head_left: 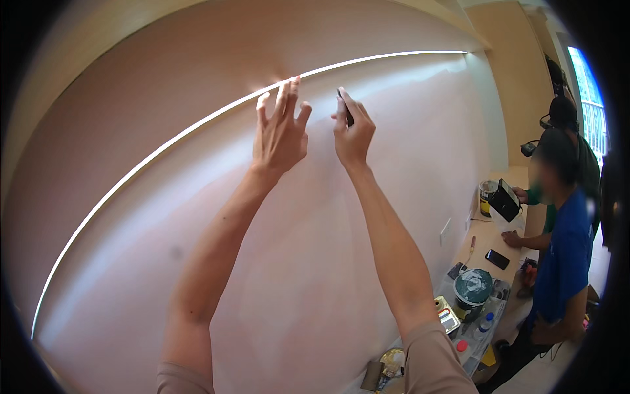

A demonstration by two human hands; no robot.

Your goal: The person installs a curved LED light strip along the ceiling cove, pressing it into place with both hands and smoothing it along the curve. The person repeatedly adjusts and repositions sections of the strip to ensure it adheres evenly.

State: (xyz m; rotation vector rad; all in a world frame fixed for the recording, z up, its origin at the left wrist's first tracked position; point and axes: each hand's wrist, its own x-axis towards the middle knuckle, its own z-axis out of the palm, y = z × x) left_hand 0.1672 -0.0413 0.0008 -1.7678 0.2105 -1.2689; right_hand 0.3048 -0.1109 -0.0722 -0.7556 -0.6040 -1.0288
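- Left hand [281, 128]: raised against the pale pink wall [262, 249]; fingers spread and extended, tips reaching the lit seam [164, 146] that curves across the wall; nothing is held.
- Right hand [353, 131]: raised just beside the left, near the same seam; thumb and fingers curled and pinching a small dark tool [345, 107], which stands roughly upright with its upper end at the wall just below the seam; what kind of tool it is cannot be told.
- Both forearms: enter from the lower edge and converge upward; tan sleeve cuffs visible at the bottom.
- Wooden counter [489, 240]: runs along the wall at right, well apart from the hands; it bears a paint pail with a green lid [473, 286], a dark phone [497, 259], a tin [487, 194] and smaller containers.
- Person in a blue shirt [563, 256]: stands at the counter, holding a black object [505, 200]; a second person stands behind, near a bright window [589, 105].
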